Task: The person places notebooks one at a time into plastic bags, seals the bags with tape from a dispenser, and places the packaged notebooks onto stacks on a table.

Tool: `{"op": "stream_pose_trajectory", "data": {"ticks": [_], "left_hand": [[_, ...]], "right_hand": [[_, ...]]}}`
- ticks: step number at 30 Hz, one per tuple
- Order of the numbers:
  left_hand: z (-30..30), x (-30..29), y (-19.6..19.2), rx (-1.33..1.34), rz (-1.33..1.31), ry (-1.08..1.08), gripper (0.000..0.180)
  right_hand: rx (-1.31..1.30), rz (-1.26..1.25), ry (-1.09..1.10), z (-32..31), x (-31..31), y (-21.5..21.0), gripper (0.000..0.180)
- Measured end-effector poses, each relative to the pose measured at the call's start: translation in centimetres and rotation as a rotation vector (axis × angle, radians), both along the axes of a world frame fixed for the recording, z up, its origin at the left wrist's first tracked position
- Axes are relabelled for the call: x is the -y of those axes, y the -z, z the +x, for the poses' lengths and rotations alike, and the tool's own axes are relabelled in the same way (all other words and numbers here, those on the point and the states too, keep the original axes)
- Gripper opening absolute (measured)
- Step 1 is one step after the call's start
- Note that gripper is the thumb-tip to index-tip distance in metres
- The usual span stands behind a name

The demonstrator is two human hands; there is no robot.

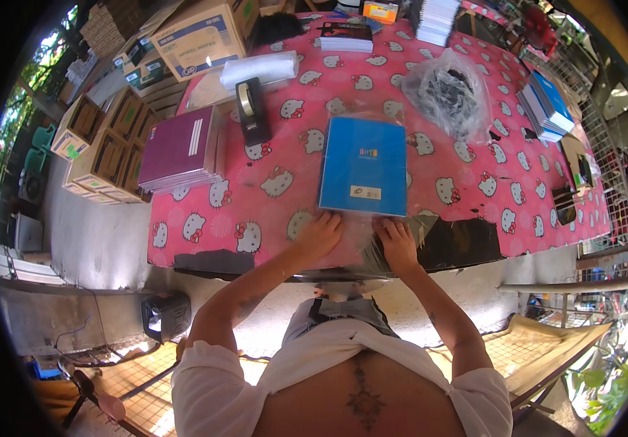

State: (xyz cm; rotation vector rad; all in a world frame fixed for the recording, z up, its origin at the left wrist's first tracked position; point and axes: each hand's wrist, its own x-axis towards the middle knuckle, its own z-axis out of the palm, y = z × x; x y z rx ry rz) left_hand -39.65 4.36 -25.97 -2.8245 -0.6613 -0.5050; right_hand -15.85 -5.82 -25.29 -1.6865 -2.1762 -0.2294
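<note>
My left hand [319,234] lies flat, fingers spread, on the clear plastic sleeve [363,233] at the near edge of the table [204,218]; my right hand [398,244] presses the same sleeve just beside it, fingers together and curled over the open flap. Neither hand grips anything tight as far as I can see. The blue notebook [364,166] sits inside the sleeve, just beyond my fingertips, near the middle of the near edge.

What worries me: the film is slick and loose, so if I push unevenly the flap could crease or fold crooked, and the notebook could slide askew inside. The sleeve also hangs close to the edge, so a careless tug might drag it off the pink cat-print cloth [285,146].

The notebook looks flat and clean, bright blue cover, a small pale label low on it and a little mark in the middle, glare from the plastic across the top. The tape dispenser [251,111] stands towards the far left, the maroon notebook stack [180,149] at the left edge
</note>
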Motion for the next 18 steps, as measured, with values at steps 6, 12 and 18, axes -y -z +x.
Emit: {"op": "stream_pose_trajectory", "data": {"ticks": [6,12,18], "left_hand": [[1.4,1.5,-2.6,0.073,-0.114,0.026,0.040],[3.4,-1.6,-4.5,0.283,-0.268,0.137,0.021],[5.5,-4.5,-8.1,0.198,-0.774,0.111,0.011]], "right_hand": [[-0.136,-0.051,0.107,-0.4,1.1,-0.1,0.040],[-0.167,-0.054,0.314,-2.6,1.1,-0.8,0.038],[-0.373,0.201,0.230,-3.3,-2.2,-6.9,0.023]]}}
